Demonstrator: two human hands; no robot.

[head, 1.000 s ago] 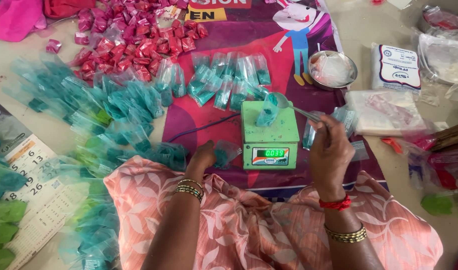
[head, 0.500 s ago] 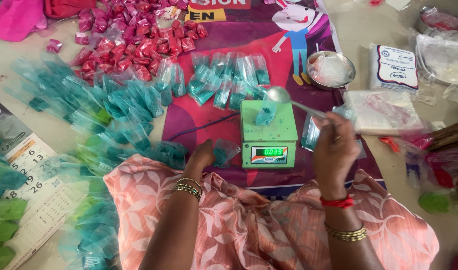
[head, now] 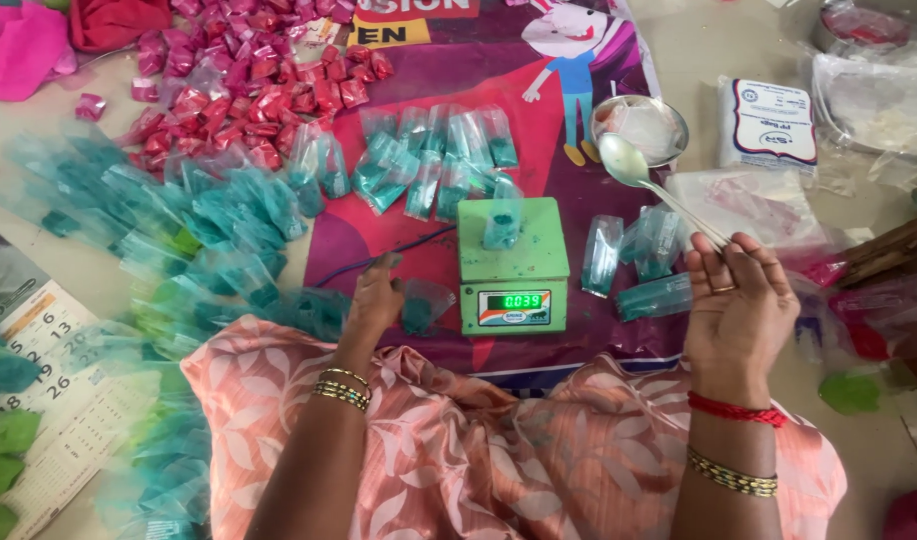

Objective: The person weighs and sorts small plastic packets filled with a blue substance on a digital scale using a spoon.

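Biggest thing on the floor is the purple printed sheet, with everything spread over it. To the left there's a huge heap of teal powder packets, and up top a pile of red packets. An old calendar page sits at the far left edge, and there's a white bag of pouches upper right.

Dead centre is the little green scale, display lit, with one small clear pouch holding some teal powder lying on its platform. A few more clear pouches lie just to its right, and a small steel bowl sits beyond those.

The right hand has a long steel spoon pinched between thumb and fingertips by the end of the handle, the rest of the fingers loosely curled; the spoon bowl hangs in the air right beside the steel bowl and looks empty. The left hand rests on the sheet just left of the scale, fingers curled down next to a clear pouch of teal powder. I can't tell if it's actually gripping that or just touching it.

My guess on handling: the pouch on the scale is feather light, floppy and slick, and open at the top, so it'd spill if tipped. Best to pinch it by the upper edge and keep it upright. The spoon is rigid and easy, held by the handle tip
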